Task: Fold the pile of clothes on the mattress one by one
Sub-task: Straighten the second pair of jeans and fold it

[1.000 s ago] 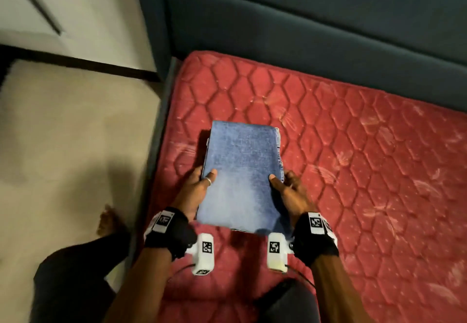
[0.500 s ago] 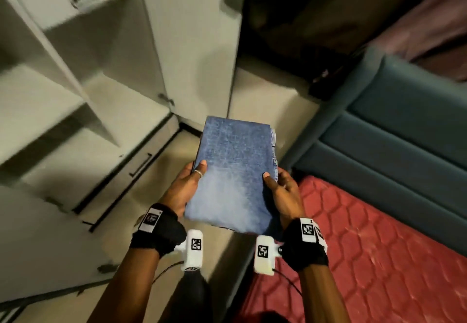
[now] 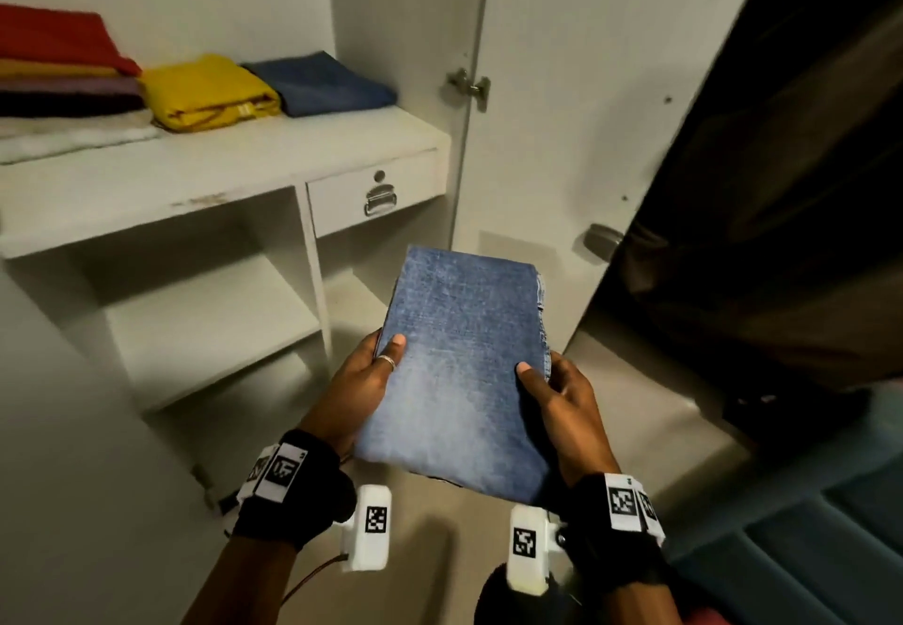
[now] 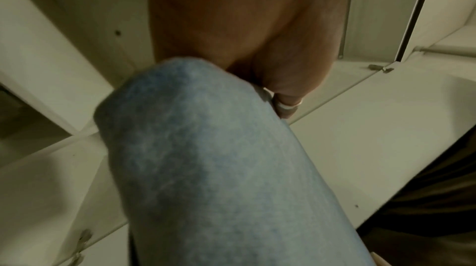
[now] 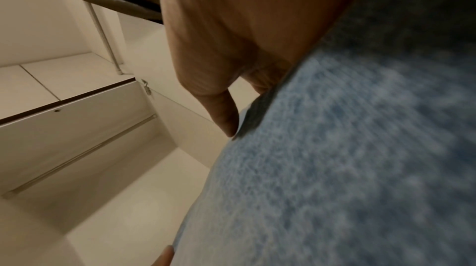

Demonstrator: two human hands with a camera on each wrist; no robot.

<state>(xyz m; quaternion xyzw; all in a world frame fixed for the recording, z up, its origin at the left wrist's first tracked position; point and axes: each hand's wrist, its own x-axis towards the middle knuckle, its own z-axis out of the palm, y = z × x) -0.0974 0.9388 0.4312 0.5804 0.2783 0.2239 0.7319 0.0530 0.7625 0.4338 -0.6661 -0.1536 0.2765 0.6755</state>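
Folded rectangle of faded blue denim (image 3: 464, 370), held level in the air in front of the open white wardrobe (image 3: 371, 4), below and to the right of its main shelf. Not resting on anything.

Left hand (image 3: 364, 387) grips the denim's left edge: thumb on top, fingers curled under, a ring visible. Right hand (image 3: 562, 404) grips the right edge the same way, thumb over the top face, fingers underneath. Both wrist views show fabric filling the frame with a palm against it; firm two-sided hold, neither hand slack.

Wardrobe shelf (image 3: 234, 155), above and left of the denim, already carries folded pieces: a dark blue folded cloth (image 3: 322, 82) nearest the wardrobe's side panel, a yellow folded garment (image 3: 205, 92) left of it, then a stack with red cloth on top (image 3: 58, 45) at the far left. A small drawer with a metal handle (image 3: 378, 194) sits under the shelf's right end; lower compartments lie below that.

Progress, as judged: this piece is folded and appears headed for storage. Several items look finished on the shelf. The mattress and any remaining pile are out of view, so what is left cannot be told. Free shelf space lies in front of the dark blue cloth.
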